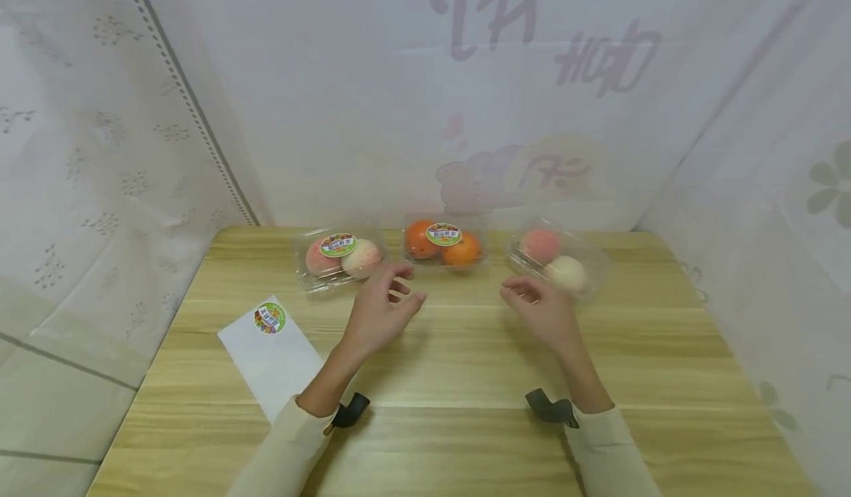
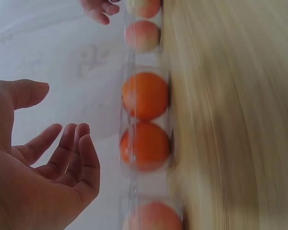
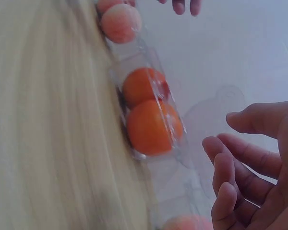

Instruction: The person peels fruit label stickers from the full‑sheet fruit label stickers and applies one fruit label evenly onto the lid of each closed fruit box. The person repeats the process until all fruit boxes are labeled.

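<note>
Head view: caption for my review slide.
Bare hands hover over a tan wooden table: three clear plastic fruit boxes, two with round multicoloured labels, and a white rectangular sheet bearing another.

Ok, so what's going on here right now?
A person's left hand and right hand hover above the table, fingers loosely bent, holding nothing. Toward the back are three clear boxes of fruit: the left box and middle box each bear a round sticker; none shows on the right box. A white sheet at left carries another one.
</note>
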The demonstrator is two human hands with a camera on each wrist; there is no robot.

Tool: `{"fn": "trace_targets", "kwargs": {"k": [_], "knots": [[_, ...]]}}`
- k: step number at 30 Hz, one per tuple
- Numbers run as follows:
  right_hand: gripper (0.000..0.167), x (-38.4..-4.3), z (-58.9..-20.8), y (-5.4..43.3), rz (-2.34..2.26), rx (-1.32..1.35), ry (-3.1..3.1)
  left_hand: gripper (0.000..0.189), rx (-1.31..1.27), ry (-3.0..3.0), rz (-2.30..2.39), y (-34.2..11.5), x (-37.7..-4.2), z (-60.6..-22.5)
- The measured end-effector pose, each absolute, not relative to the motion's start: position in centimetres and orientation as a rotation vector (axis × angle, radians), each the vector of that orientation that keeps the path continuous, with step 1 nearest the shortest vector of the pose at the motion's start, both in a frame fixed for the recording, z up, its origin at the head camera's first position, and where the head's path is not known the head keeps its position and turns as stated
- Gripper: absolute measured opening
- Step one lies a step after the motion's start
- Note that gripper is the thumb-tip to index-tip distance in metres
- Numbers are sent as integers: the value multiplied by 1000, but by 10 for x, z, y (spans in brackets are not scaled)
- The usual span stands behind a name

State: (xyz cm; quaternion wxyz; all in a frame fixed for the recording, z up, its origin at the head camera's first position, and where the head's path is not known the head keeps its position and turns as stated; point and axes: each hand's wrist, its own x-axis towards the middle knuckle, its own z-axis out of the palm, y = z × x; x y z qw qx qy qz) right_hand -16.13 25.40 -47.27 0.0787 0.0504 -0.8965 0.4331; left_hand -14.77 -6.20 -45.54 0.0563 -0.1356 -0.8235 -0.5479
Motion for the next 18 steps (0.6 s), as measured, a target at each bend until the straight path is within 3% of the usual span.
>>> {"fn": "trace_targets", "kwargs": {"k": [11, 18], "knots": [[18, -164, -466, 280, 1298, -3, -2569, 48, -496, -2535, -1637, -19, -164, -448], [26, -162, -463, 297, 1292, -216, -2545, 52, -570, -2577, -1652, 8, -176, -443]]}}
